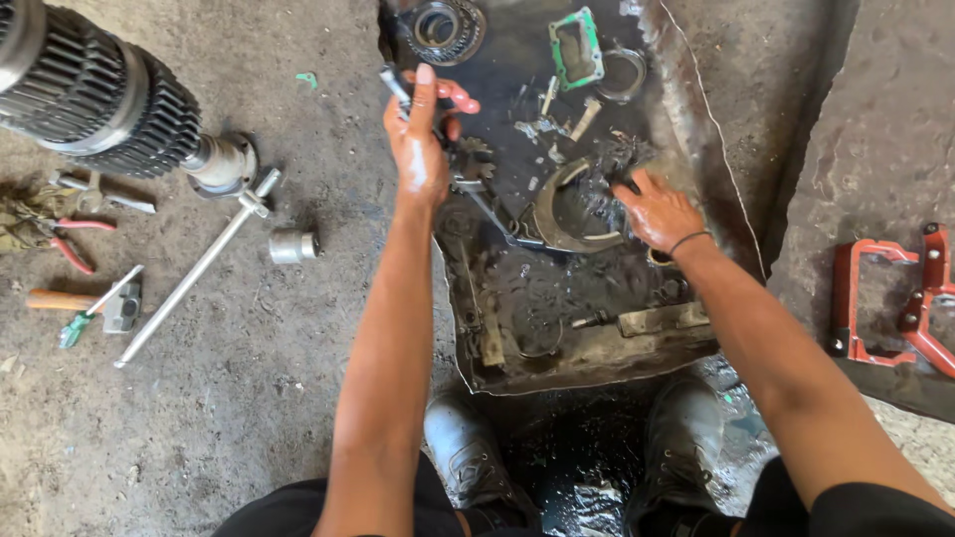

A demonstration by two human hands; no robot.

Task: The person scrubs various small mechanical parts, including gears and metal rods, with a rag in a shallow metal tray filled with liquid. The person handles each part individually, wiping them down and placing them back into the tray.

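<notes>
- A small metal part (396, 88) with a red piece is gripped in the left hand (422, 139), raised over the upper left edge of the oily metal tray (587, 363).
- The right hand (657, 211) is laid with fingers spread on a curved metal ring (557, 214) at the tray's centre; nothing is clenched.
- A green gasket (577, 48) is seen at the top centre.
- A gear shaft (109, 104), pliers (75, 244), a hammer (85, 303) and a socket (291, 246) are spread across the left of the frame.

Oily tray (696, 119) crowded with parts, gear shaft (99, 99) and tools left, bare ground (249, 418) lower left
</notes>
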